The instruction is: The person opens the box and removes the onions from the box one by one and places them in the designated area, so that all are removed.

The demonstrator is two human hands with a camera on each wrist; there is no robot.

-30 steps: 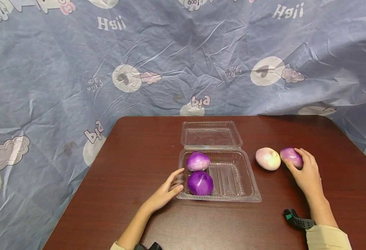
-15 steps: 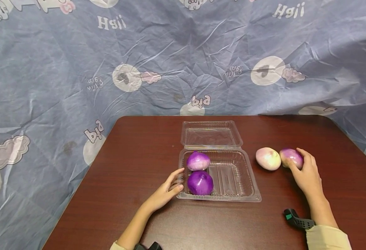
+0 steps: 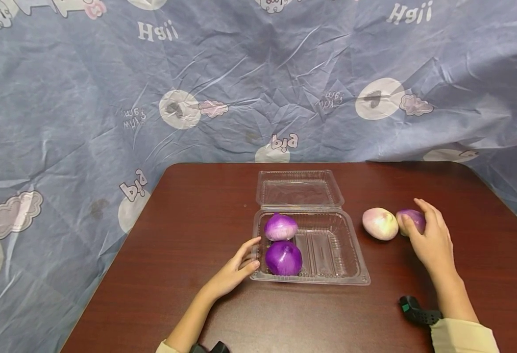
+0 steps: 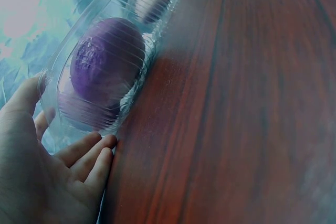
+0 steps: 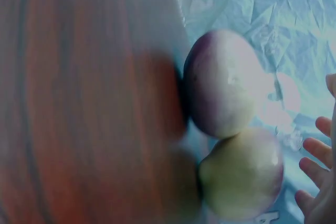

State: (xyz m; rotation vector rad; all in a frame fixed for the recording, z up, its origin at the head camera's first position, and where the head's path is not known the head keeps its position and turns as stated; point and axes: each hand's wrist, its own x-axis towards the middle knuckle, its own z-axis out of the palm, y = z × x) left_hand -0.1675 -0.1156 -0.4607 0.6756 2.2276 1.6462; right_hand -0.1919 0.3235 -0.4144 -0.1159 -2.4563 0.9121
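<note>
In the head view, a clear plastic clamshell container (image 3: 329, 280) lies with its lid folded back. Two purple onions, a back onion (image 3: 281, 227) and a front onion (image 3: 283, 259), sit in its left half. My left hand (image 3: 228, 277) touches the left wall, its fingers fairly straight; in the left wrist view the thumb meets the rim and fingertips rest low on the side. To the container's right are a pale onion (image 3: 380, 224) and a purple onion (image 3: 412, 220). Over the purple onion hovers my right hand (image 3: 432, 242), which partly hides it; fingers look spread and apart from both onions in the right wrist view.
The brown wooden table (image 3: 187, 206) reaches back to a blue printed cloth (image 3: 240, 88). The raised lid part (image 3: 300, 190) lies flat behind the container. A black wrist strap (image 3: 419, 311) sits beside the right forearm.
My right hand has let go of the purple onion and lifted slightly, its fingers spreading. That onion stays beside the pale one. My left hand and the container have not moved.
</note>
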